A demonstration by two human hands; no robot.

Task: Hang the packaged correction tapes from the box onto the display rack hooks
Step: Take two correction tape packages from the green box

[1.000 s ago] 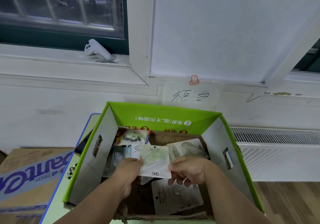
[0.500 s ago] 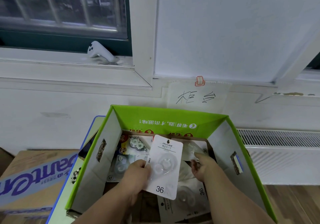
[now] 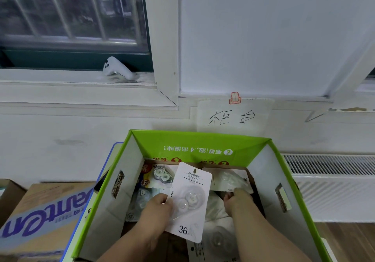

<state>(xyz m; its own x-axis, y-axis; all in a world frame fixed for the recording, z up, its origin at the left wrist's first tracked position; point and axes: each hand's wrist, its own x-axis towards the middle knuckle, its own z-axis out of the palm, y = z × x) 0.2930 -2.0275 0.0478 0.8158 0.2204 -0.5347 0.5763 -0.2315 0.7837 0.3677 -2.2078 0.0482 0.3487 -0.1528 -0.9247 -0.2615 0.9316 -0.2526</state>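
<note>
Gathering is our step: left hand (image 3: pixel 157 209) pinches one carded tape (image 3: pixel 189 198) upright over the green box (image 3: pixel 203 147), right hand (image 3: pixel 236 199) fingers clamp a second pack (image 3: pixel 229 178) far right; next we need the unseen rack.

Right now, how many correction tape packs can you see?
5: held pack in left hand, rear pack at right hand, colourful pack and clear pack at left, front pack. More may be hidden.

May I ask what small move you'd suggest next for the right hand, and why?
Probably lift the right hand with the white carded blister pack it seems to pinch clear of the green cardboard box, since the left hand holds a white carded pack marked 36.
</note>
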